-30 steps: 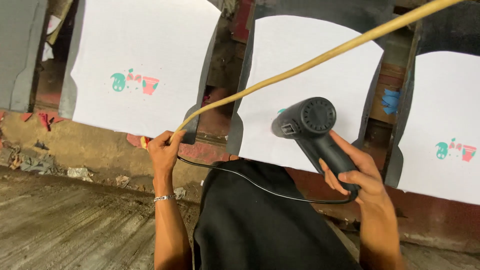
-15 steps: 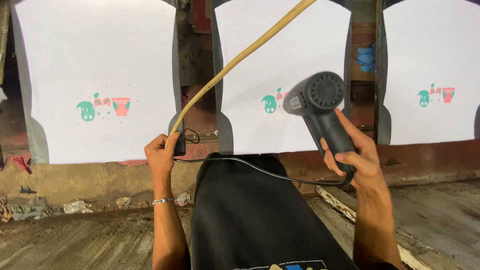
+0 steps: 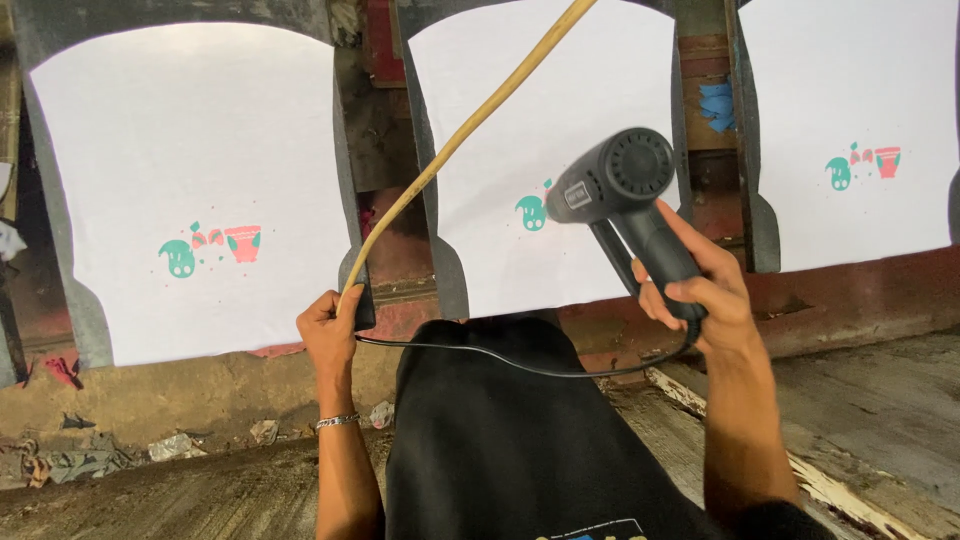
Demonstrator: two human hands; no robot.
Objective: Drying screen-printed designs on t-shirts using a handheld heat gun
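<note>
My right hand [image 3: 700, 285] grips the handle of a black heat gun [image 3: 615, 190]. Its nozzle points at the green and red print [image 3: 532, 212] on the middle white fabric panel [image 3: 545, 130]. My left hand [image 3: 330, 325] is closed around the lower end of a long tan cord [image 3: 470, 125] that runs up and out of the top of the view. The gun's thin black cable [image 3: 500, 358] also passes through this hand and loops across to my right hand. A bracelet sits on my left wrist.
A left white panel [image 3: 200, 180] and a right white panel [image 3: 850, 120] carry the same small print. Dark boards back the panels. My black shirt [image 3: 500, 440] fills the bottom middle. Scraps [image 3: 170, 447] lie on the rough floor at the lower left.
The view has shifted so the panels sit further right and nearer. The heat gun has swung toward the middle panel's print. Both hands keep their grips.
</note>
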